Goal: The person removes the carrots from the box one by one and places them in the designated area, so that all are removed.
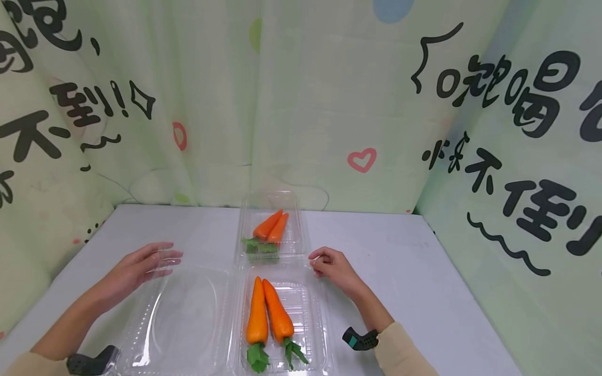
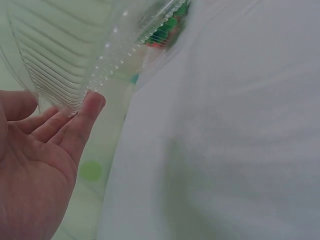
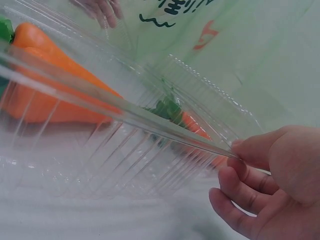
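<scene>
A clear plastic clamshell box (image 1: pixel 316 313) lies opened at the front middle. Two orange carrots (image 1: pixel 257 313) with green tops rest side by side in its base. Its transparent lid (image 1: pixel 188 318) extends to the left, raised at its outer side. My left hand (image 1: pixel 148 263) touches the lid's far left corner with extended fingers; in the left wrist view the ribbed lid edge (image 2: pixel 55 75) lies against them. My right hand (image 1: pixel 334 269) pinches the far right rim of the base between thumb and index finger, also visible in the right wrist view (image 3: pixel 270 180).
Behind the opened box stands another clear box (image 1: pixel 296 224) with two smaller carrots (image 1: pixel 268 225) inside. A white table (image 1: pixel 385 261) carries everything. A pale green printed curtain (image 1: pixel 305 104) encloses the back and sides. Each wrist wears a black strap (image 1: pixel 362 340).
</scene>
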`<state>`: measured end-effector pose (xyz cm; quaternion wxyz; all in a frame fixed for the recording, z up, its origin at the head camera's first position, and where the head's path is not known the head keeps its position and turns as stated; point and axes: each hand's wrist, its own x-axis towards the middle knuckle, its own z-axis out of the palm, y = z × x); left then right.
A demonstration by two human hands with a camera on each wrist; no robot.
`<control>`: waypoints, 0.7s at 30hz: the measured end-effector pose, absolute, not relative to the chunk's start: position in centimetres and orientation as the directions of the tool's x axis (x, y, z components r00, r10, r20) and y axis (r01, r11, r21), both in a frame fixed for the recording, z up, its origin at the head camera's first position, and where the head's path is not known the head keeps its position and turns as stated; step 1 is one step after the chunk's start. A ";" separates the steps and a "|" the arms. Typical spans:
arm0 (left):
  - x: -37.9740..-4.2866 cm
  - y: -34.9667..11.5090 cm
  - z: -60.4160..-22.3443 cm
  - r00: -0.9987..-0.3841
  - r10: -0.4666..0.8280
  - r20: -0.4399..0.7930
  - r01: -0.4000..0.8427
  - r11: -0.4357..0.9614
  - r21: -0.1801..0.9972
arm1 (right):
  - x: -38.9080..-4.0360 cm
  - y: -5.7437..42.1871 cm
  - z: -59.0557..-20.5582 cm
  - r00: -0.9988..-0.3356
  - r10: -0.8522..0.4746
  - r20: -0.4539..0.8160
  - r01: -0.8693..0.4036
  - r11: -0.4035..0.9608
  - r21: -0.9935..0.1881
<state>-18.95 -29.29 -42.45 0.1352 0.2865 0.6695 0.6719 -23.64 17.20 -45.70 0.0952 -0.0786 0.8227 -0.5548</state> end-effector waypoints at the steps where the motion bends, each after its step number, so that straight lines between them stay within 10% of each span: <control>1: -19.0 -29.3 -42.6 -0.800 0.565 0.200 0.200 -0.064 0.978 | -23.6 17.2 -45.7 -0.970 -0.234 -0.071 -0.022 0.372 -0.928; 21: -18.8 -29.6 -45.4 -0.912 0.406 0.059 0.170 0.243 0.955 | -23.6 17.4 -45.7 -0.968 -0.239 -0.075 -0.024 0.387 -0.922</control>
